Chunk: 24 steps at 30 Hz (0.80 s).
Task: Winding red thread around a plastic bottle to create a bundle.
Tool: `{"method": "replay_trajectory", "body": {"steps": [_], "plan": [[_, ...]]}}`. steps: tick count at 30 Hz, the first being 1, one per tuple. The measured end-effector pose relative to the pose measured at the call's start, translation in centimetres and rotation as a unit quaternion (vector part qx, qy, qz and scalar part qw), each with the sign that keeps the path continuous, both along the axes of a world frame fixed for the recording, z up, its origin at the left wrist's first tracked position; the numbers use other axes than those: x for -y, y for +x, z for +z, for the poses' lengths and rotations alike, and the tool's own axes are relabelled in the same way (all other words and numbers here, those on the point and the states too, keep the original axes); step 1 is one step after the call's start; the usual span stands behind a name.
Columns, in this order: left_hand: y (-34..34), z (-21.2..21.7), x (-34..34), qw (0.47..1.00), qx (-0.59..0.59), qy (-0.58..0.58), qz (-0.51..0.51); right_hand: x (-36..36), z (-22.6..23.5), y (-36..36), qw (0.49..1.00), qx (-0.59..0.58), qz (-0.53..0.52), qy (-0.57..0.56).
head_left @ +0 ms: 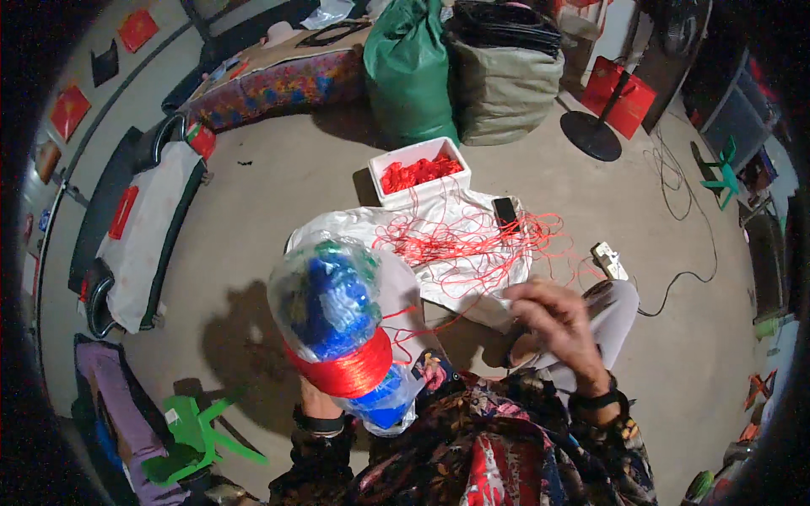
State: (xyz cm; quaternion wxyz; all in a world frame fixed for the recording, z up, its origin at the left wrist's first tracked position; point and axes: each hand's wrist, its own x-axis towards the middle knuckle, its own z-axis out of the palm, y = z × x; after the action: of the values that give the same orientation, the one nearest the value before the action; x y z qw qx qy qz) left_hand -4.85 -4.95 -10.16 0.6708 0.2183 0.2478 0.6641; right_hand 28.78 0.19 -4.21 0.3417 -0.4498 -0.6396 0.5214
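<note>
A clear plastic bag stuffed with blue material (331, 295), rounded like a bulging bottle, is held up in front of the person's chest, and a thick band of glossy red cord (350, 369) is wound around its lower waist. It looks light and squashy: the film is probably slick and would dent under pressure, so the firmer place to take hold is likely from below, or at the wound band where the cord gives some grip. The left hand (319, 403) sits under the bundle, mostly hidden by it; it seems closed around the bottom, though how tightly cannot be told. The right hand (553, 316) hangs to the right above the knee, fingers curled loosely, seemingly drawing a strand from the loose tangle of thin red cord (472, 244) spread over a white sheet on the floor (354, 228). Beyond it stands a white foam box of red cord (420, 173).
</note>
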Motion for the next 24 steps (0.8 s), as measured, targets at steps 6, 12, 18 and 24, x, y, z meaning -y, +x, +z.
{"method": "replay_trajectory", "body": {"steps": [6,12,18,24], "plan": [[2.6,-1.3,-1.5,0.997,-0.012,0.022,-0.069,1.9,2.2,-7.5,0.978,-0.19,0.083,0.029],[2.8,-2.9,0.1,0.996,-0.033,0.03,-0.08,2.7,0.1,-8.3,0.965,-0.252,0.062,-0.041],[1.6,-4.0,1.6,0.989,-0.093,0.05,-0.101,3.0,-0.9,-8.2,0.973,-0.226,0.043,-0.022],[4.0,-1.1,2.2,0.99,-0.098,-0.081,-0.068,3.8,-2.6,-7.4,0.986,-0.154,0.023,-0.06]]}}
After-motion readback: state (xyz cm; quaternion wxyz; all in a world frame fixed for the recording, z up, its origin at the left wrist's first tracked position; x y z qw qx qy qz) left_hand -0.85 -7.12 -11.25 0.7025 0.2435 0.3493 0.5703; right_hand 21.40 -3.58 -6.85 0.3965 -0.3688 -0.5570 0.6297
